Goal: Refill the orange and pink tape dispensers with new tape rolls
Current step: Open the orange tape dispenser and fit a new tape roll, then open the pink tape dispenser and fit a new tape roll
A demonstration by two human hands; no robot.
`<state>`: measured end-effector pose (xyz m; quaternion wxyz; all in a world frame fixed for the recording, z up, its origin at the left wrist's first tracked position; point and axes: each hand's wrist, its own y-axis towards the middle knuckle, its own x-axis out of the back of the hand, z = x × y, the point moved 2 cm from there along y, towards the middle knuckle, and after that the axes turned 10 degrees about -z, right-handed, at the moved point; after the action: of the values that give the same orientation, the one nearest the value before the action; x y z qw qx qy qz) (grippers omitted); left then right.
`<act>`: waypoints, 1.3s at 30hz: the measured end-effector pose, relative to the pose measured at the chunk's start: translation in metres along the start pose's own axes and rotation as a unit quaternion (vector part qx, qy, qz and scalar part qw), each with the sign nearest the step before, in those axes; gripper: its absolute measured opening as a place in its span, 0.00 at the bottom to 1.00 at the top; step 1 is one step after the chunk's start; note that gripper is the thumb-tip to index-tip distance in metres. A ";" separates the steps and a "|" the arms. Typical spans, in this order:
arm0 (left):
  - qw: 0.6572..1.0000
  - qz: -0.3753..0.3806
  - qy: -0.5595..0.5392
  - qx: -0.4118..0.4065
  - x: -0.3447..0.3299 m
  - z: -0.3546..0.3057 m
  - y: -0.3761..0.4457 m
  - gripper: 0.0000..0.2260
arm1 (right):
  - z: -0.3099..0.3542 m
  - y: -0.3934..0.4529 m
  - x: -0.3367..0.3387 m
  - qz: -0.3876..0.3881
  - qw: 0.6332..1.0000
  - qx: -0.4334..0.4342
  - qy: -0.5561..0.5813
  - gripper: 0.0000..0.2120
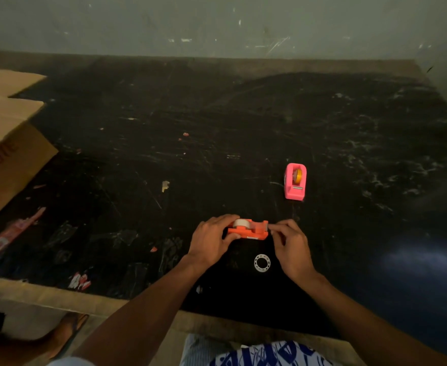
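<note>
Dim light, dark scuffed bench (217, 114); orange tape dispenser (247, 230) sits near the front edge, long axis running left to right across the view, cutter end pointing toward the right hand.

Left hand (212, 240) wraps the rear end of the dispenser, fingers over the top, thumb along the near side, steadying it; a whitish tape roll (241, 222) is seated in the cradle just beside those fingers.

Right hand (291, 244) has fingertips pressed together in a pinch at the cutter end; probably on the free end of the tape, though the strip itself is too faint to make out.

Judgement: orange unit is loaded, and the step in hand is drawing the tape along the dispenser's long axis to the blade; the pull should go rightward, away from the roll, with the left hand resisting.

Empty white core (262, 262) lies flat on the bench just in front of the dispenser, between the two wrists.

Pink tape dispenser (295, 181) stands farther back and to the right, apart from both hands, a yellowish spool inside; right hand is the nearer one; whether it holds a fresh roll cannot be told.

Cardboard box (3, 143) at far left.
</note>
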<state>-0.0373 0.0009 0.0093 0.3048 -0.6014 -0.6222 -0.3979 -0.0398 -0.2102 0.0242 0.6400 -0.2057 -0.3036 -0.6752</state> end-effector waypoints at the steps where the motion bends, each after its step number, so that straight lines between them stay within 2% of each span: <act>1: 1.000 0.002 -0.003 0.002 -0.001 0.000 0.000 0.23 | 0.003 -0.002 -0.002 -0.006 0.999 -0.039 0.014 0.13; 4: 1.000 0.005 -0.004 0.008 -0.002 0.000 0.000 0.23 | 0.005 -0.008 -0.010 -0.008 0.986 -0.151 0.070 0.14; 8: 1.000 -0.003 -0.005 0.010 -0.003 0.000 0.000 0.23 | 0.010 -0.010 -0.016 0.033 0.955 -0.249 0.156 0.18; 12: 1.000 -0.002 -0.008 0.008 -0.002 0.000 0.000 0.23 | 0.021 -0.011 -0.006 0.067 0.953 -0.240 0.171 0.18; 14: 1.000 -0.002 -0.009 0.006 -0.001 0.000 0.001 0.23 | 0.021 -0.007 -0.005 0.108 0.958 -0.227 0.135 0.14; 15: 1.000 -0.001 -0.010 0.008 -0.001 0.000 0.001 0.24 | 0.021 -0.005 -0.004 0.119 0.964 -0.217 0.102 0.12; 17: 1.000 0.002 -0.016 0.016 0.001 0.001 0.001 0.26 | 0.022 0.003 -0.001 0.090 0.978 -0.183 0.032 0.11; 19: 0.999 0.026 -0.024 0.014 0.001 0.003 -0.002 0.30 | 0.028 0.009 0.004 0.056 0.990 -0.128 0.006 0.19; 21: 0.997 0.064 -0.044 0.001 0.002 0.005 -0.008 0.36 | 0.036 0.016 0.004 0.083 0.996 -0.009 -0.042 0.26; 24: 0.998 0.044 -0.053 0.005 0.003 0.013 -0.012 0.38 | 0.039 0.027 -0.008 0.187 0.956 0.141 -0.174 0.37; 26: 0.999 -0.014 -0.021 0.040 0.001 0.020 -0.010 0.35 | 0.041 0.034 -0.017 0.224 0.928 0.189 -0.232 0.39; 28: 0.995 -0.041 0.040 0.081 -0.002 0.028 -0.009 0.30 | 0.046 0.041 -0.024 0.256 0.907 0.199 -0.270 0.37; 29: 0.993 -0.038 0.070 0.092 -0.003 0.032 -0.009 0.28 | 0.049 0.045 -0.025 0.268 0.906 0.186 -0.269 0.35; 31: 0.989 -0.013 0.109 0.101 -0.007 0.037 -0.007 0.27 | 0.050 0.055 -0.026 0.261 0.933 0.113 -0.221 0.32; 34: 0.986 0.013 0.134 0.102 -0.010 0.036 -0.004 0.27 | 0.041 0.086 -0.024 0.149 0.981 -0.055 -0.115 0.30; 36: 0.985 0.019 0.140 0.104 -0.010 0.034 -0.003 0.27 | 0.034 0.111 -0.025 0.080 0.982 -0.163 -0.055 0.30; 39: 0.984 0.019 0.146 0.104 -0.009 0.034 -0.003 0.27 | 0.033 0.143 -0.026 0.016 0.972 -0.230 -0.037 0.30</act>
<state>-0.0365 0.0264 -0.0156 0.4606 -0.5136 -0.5972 -0.4091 0.1005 -0.1678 0.0519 0.5749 -0.3769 -0.1606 -0.7083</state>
